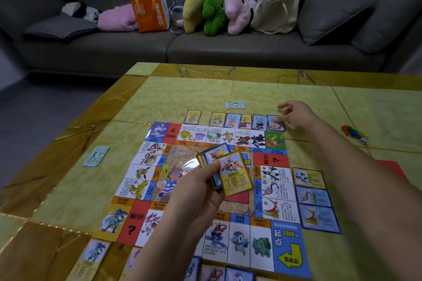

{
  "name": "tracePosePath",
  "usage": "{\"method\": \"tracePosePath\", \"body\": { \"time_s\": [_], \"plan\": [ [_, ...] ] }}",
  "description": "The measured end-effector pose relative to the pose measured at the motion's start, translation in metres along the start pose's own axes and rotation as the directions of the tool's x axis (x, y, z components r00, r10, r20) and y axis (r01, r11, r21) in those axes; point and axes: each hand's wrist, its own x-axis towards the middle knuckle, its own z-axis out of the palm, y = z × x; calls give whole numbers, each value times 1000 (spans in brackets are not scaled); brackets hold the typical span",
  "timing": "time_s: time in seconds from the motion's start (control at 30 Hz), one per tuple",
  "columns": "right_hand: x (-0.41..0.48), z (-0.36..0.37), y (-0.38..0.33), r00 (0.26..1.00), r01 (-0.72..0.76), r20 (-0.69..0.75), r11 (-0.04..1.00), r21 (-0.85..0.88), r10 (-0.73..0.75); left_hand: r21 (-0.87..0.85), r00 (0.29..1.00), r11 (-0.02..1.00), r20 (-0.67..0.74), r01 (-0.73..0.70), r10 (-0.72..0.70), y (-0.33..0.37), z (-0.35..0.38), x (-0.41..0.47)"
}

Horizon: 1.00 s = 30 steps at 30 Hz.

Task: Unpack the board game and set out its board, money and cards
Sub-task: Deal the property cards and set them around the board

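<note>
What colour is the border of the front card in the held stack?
Golden yellow; the front card in the left hand shows best in head view.

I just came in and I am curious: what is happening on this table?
A person is setting out a board game. The board lies flat on the table. The left hand holds a stack of cards, and the right hand touches a card at the right end of the far row. More cards lie along the board's right and near sides. Two banknotes lie apart on the table.
</note>
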Motion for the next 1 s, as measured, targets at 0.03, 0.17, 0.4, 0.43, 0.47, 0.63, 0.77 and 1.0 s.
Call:
{"method": "tracePosePath", "body": {
  "time_s": [0.03,0.17,0.4,0.43,0.47,0.63,0.77,1.0],
  "plan": [
    [0,1,1,1000,-3,-9,1000,10,3,2,1000,1000,-1,2,-2,0,0,0],
    [-1,4,3,999,-11,-42,999,32,12,19,1000,1000,1,5,-5,-1,0,-1],
    [-6,17,0,998,30,-62,999,33,-28,13,1000,1000,8,-1,1,0,0,-2],
    [-6,19,-1,998,26,-66,999,26,-24,8,1000,1000,10,-1,1,0,1,-2],
    [-6,21,-1,997,20,-74,1000,17,-18,5,1000,1000,9,-1,1,0,1,-2],
    [-6,25,-8,993,-16,-114,1000,-18,14,4,1000,1000,14,-1,1,2,-2,0],
    [-8,27,-13,989,2,-150,1000,-23,-6,-5,1000,1000,10,-5,5,3,-4,1],
    [-12,30,-17,990,136,-17,967,-213,-143,-15,1000,1000,7,-10,10,5,-5,1]
  ]
}}
